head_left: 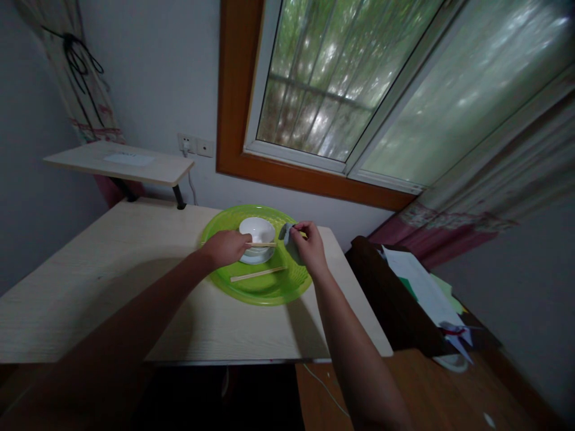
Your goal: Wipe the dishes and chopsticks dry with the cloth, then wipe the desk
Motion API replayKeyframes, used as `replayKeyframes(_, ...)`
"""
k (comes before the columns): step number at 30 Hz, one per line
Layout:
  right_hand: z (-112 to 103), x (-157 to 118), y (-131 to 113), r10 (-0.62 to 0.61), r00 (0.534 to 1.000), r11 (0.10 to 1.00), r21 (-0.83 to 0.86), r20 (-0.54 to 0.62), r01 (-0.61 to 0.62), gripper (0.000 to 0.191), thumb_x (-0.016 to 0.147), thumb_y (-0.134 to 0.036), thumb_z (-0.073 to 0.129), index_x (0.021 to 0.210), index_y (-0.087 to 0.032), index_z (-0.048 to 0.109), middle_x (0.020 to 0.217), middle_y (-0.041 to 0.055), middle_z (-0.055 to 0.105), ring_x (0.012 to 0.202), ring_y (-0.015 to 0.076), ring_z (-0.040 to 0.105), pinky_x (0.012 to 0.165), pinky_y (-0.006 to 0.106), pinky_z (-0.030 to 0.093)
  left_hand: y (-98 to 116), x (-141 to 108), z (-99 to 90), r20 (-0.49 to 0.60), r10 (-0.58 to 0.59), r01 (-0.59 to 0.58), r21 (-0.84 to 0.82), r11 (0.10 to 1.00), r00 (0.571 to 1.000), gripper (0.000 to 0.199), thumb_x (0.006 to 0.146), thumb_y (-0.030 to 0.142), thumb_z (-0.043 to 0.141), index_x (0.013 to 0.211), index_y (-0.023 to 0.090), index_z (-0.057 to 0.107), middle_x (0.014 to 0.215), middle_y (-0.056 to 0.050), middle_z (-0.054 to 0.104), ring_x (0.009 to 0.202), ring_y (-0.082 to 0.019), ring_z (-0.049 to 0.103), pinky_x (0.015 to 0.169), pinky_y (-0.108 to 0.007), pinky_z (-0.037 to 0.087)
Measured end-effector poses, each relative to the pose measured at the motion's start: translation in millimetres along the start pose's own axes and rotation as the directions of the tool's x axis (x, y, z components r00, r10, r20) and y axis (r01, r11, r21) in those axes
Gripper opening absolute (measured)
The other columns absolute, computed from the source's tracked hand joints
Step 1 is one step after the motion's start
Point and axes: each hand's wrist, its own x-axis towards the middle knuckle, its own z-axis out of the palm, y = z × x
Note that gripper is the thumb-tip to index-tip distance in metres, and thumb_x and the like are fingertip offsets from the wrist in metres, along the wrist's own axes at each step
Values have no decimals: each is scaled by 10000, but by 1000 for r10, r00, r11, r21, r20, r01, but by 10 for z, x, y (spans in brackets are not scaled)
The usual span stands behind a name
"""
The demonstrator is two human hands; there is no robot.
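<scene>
gray cloth [293, 246] in the tight grip of right hand [311, 244], chopsticks [264, 245] likewise in left hand [227, 247]

Left hand [227, 247] hides part of chopsticks [263, 245] it grips; I can't count them. Right hand [311, 242] covers edge of gray cloth [291, 244]; fold unclear to me. White bowl [257, 227] masks most of white dish [257, 259] beneath, type uncertain. Writing on paper sheet [129, 159] too small for me to read from here. Foliage [323, 60] outside window [399, 90] blurs. Right curtain [516, 173], left forearm [148, 317], right forearm [350, 335] cut off by edges.
</scene>
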Motion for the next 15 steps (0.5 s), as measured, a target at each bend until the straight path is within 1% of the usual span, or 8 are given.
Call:
replayKeyframes(2,45,-37,-107,-101,982,989,-88,159,116,254,917,-446,694,1021,-217,659,1032,41,723,922,203,661,779,311,503,37,10,-18,1,5,-5,22,1000,1000,351,1056,357,443,1126,208,753,1035,-138,783,923,-284,734,763,-350,480)
replayKeyframes(3,69,-53,-150,-156,952,973,-122,264,194,207,950,-411,681,1030,-220,680,1055,48,733,961,211,670,812,322,509,44,16,-22,-4,10,-10,21,1000,1000,353,1057,362,445,1115,206,756,1034,-139,784,925,-284,735,766,-351,481)
replayKeyframes(5,114,-76,-203,-246,856,918,-173,455,356,114,999,-313,658,1029,-222,720,1077,58,748,1037,219,675,911,349,507,38,28,-26,-20,23,-22,7,1000,1000,366,1062,379,447,1084,200,765,1021,-138,786,925,-286,736,770,-354,482)
replayKeyframes(6,132,-81,-212,-269,813,886,-199,517,419,97,1011,-265,654,1037,-220,735,1086,64,752,1060,221,674,955,361,497,27,33,-27,-26,28,-28,0,1000,999,376,1064,387,446,1066,196,771,1013,-138,787,924,-285,737,772,-354,482)
replayKeyframes(7,146,-82,-210,-277,786,855,-231,553,464,96,1012,-225,661,1056,-215,745,1095,71,755,1071,224,673,982,368,488,14,36,-29,-32,32,-32,-8,999,999,387,1067,392,444,1050,193,775,1010,-137,789,925,-282,736,777,-353,481)
replayKeyframes(8,156,-80,-200,-275,775,827,-271,569,492,106,1003,-201,682,1082,-207,751,1105,79,756,1073,229,672,988,369,484,1,38,-31,-37,39,-39,-16,999,999,395,1069,394,443,1041,189,779,1012,-135,790,930,-279,736,785,-351,481)
replayKeyframes(11,181,-68,-155,-240,774,745,-400,586,534,167,965,-212,765,1130,-188,769,1094,93,762,1037,245,667,950,363,480,-19,37,-37,-45,74,-76,-43,996,996,393,1072,387,453,1036,182,787,1033,-127,794,959,-272,732,810,-345,481)
replayKeyframes(15,243,-84,-134,-208,741,618,-501,639,605,159,969,-253,770,1115,-195,795,1040,91,758,990,258,645,890,364,456,-3,37,-24,-53,129,-131,-48,990,990,369,1067,371,478,1021,181,791,1039,-118,796,948,-256,726,797,-330,478)
